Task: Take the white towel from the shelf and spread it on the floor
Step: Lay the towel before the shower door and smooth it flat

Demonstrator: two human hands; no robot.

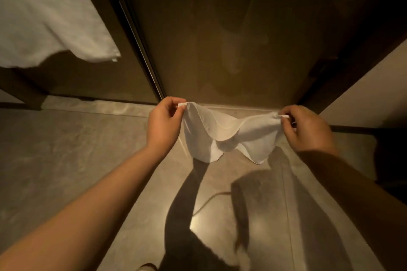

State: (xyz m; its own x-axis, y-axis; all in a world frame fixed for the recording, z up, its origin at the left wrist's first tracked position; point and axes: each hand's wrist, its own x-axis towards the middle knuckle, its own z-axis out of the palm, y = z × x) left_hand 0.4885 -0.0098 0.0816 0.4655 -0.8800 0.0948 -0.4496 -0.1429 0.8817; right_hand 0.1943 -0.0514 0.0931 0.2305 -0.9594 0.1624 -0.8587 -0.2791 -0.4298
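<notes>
Left hand (161, 124) pinches one corner of the white towel (229, 134); right hand (308, 130) pinches the other; towel sags between, above the floor (66, 149).

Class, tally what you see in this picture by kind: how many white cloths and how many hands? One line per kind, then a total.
White cloths: 2, the white towel held up by its corners, and a second white cloth hanging at upper left.
Hands: 2, the left hand and the right hand, each pinching a towel corner.
Total: 4
</notes>
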